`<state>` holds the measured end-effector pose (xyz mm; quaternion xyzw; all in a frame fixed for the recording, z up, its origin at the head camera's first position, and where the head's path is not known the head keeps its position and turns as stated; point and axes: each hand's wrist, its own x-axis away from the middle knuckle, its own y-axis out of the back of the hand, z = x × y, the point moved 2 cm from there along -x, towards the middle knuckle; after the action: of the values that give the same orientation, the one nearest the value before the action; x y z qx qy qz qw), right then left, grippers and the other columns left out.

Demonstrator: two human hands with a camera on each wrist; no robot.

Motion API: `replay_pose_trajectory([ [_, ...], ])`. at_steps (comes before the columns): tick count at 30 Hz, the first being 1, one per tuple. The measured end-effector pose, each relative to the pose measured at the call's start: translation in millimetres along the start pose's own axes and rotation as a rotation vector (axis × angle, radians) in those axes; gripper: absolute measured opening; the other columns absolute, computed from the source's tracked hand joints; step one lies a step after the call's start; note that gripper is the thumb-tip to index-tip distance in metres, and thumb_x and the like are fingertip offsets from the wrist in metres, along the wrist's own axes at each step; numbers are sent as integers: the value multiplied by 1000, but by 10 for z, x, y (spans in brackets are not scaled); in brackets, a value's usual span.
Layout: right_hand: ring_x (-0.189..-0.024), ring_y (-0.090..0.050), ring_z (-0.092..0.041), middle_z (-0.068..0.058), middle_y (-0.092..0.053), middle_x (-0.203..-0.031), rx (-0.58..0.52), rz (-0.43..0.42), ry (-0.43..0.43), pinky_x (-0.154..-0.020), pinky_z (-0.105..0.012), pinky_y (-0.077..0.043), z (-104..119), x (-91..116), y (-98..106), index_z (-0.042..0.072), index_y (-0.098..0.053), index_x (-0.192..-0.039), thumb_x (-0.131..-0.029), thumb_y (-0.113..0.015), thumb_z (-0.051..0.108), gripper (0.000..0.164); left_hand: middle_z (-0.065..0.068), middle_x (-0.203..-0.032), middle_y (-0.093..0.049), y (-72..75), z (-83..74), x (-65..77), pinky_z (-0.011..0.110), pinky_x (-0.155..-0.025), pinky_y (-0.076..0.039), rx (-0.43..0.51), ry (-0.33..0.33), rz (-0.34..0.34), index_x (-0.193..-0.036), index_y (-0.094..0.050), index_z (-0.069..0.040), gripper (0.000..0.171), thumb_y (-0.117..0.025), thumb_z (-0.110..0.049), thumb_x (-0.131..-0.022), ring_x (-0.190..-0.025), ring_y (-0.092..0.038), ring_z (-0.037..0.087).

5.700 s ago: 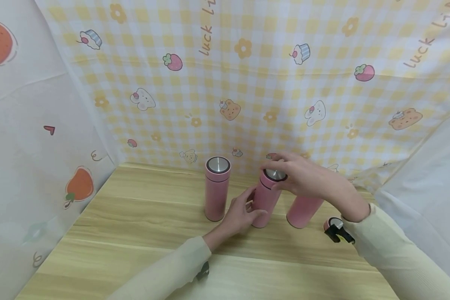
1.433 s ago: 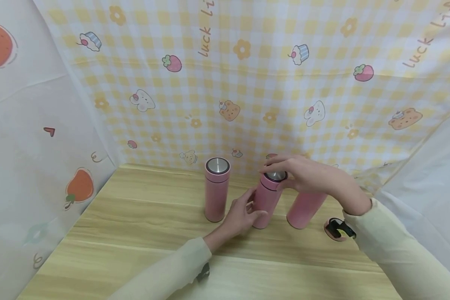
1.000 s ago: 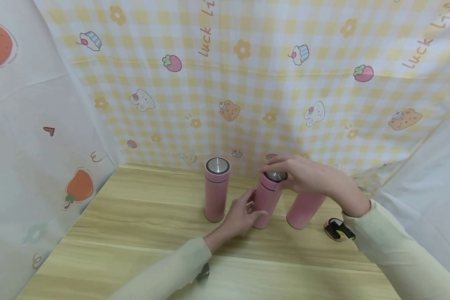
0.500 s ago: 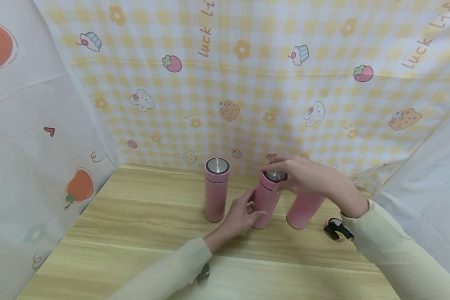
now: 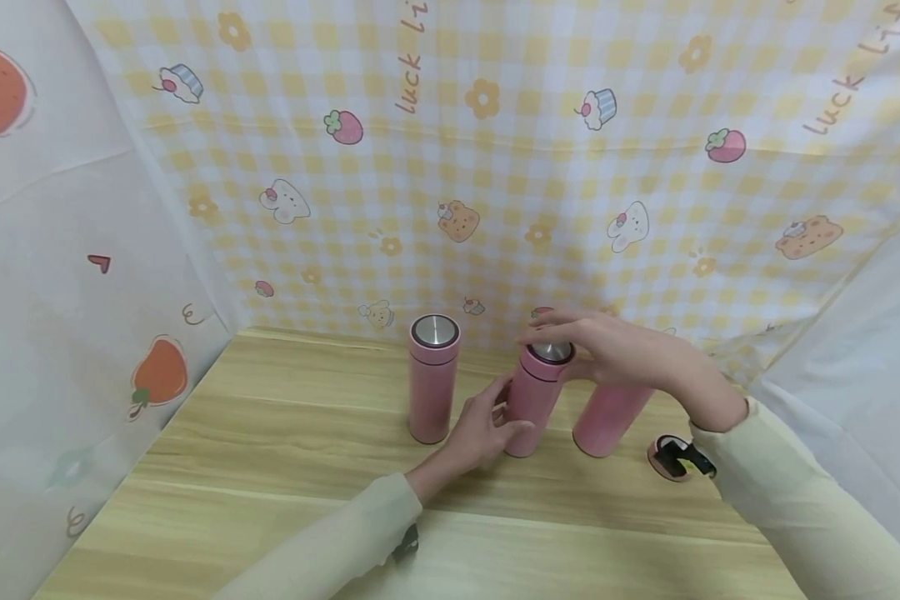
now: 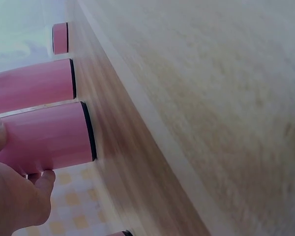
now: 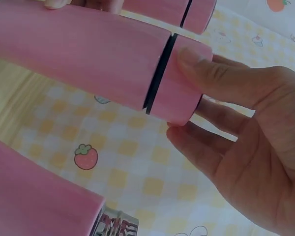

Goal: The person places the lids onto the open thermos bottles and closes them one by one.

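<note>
A pink thermos bottle (image 5: 528, 408) with a steel-topped lid (image 7: 181, 81) stands upright in the middle. My left hand (image 5: 483, 429) grips its body low down, thumb on the near side. At the top, my right hand (image 5: 630, 354) holds the lid between thumb and fingers; a thin dark ring shows between lid and body. Just to the right stands a second thermos (image 5: 607, 421), partly behind my right hand. In the right wrist view it has no lid, and its bare metal neck (image 7: 115, 223) shows.
Another lidded pink thermos (image 5: 431, 396) stands to the left. A loose pink lid (image 6: 61, 38) sits on the wooden table (image 5: 270, 467) at the right, partly covered in the head view by the black wrist mount. A checked cloth (image 5: 390, 183) hangs behind the bottles.
My right hand has twisted back and forth a little on the lid, its wrist swinging slightly to the right since half a second ago. The left hand and the bottles have stayed in place.
</note>
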<state>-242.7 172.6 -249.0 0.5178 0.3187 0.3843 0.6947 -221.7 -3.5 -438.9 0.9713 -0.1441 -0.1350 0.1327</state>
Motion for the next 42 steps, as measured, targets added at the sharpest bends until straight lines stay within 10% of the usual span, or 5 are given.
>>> replay_pose_trajectory([
  [42, -143, -36, -33, -9, -57, -143, 29, 10, -29, -77, -36, -53, 56, -24, -6, 10, -65, -136, -78, -61, -29, 70, 6, -147, -51, -19, -11, 23, 33, -106, -46, -1, -41, -9, -152, -41, -16, 64, -72, -20, -97, -134, -48, 18],
])
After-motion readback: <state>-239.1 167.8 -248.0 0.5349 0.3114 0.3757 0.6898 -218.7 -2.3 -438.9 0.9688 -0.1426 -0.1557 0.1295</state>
